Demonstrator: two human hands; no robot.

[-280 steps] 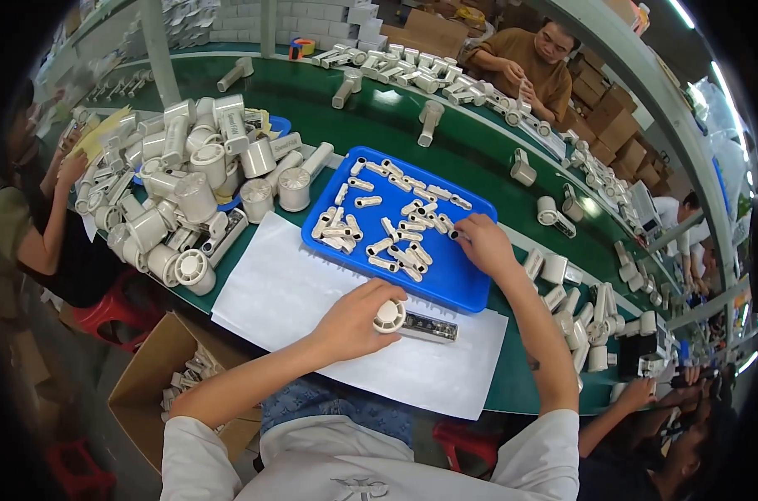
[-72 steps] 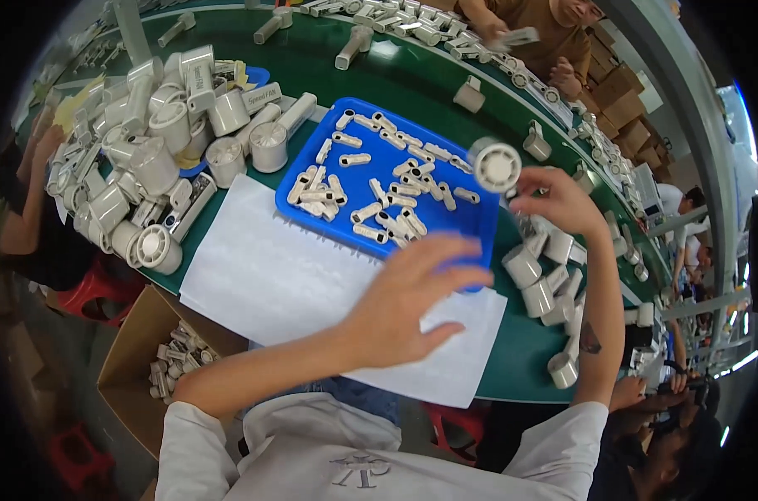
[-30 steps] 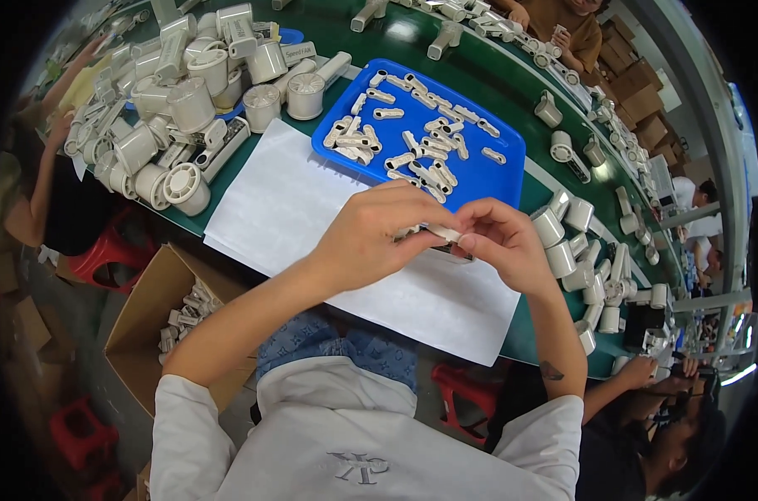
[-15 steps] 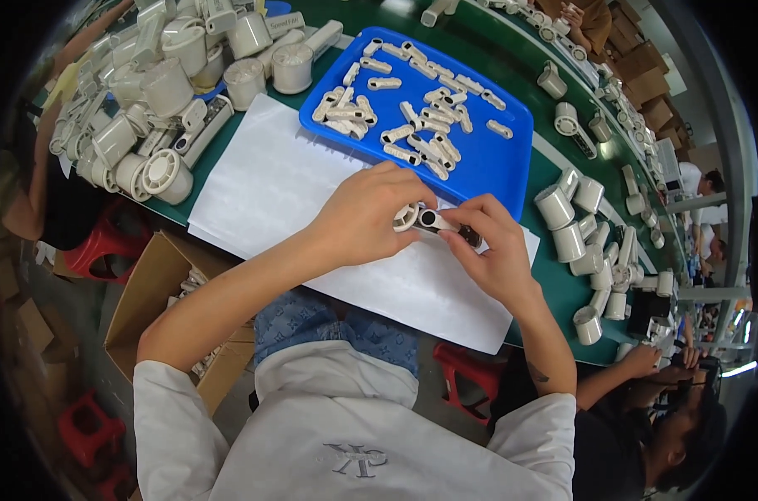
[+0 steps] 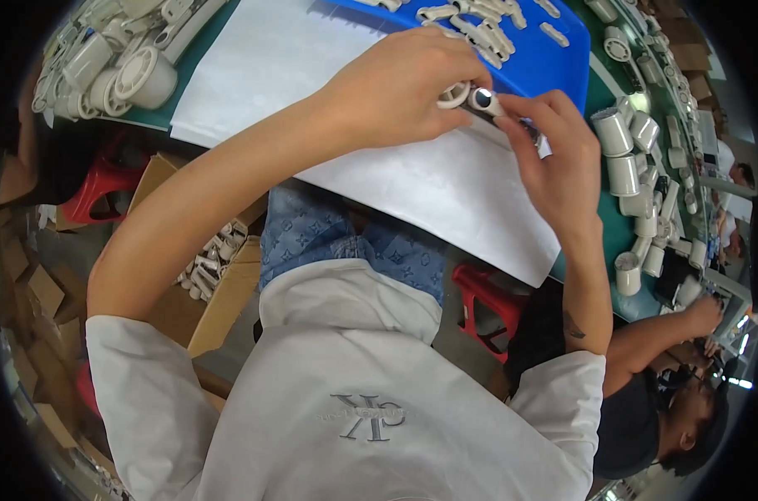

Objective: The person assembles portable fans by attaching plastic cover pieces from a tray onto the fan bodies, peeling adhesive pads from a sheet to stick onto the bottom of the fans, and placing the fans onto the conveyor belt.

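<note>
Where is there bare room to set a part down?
White sheet: between left parts pile and blue tray; also nearer the body, below the left hand and right hand. Crowded: that pile, the right parts pile, and between both hands.

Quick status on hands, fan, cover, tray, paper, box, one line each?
Left hand: closed around the handheld fan.
Right hand: pinching the white cover.
Handheld fan: held, dark handle section showing.
White cover: at the handle; seating unclear.
Blue tray: partly in view, holding loose covers.
White paper: flat beneath the hands.
Cardboard box: open, plastic parts inside.
</note>
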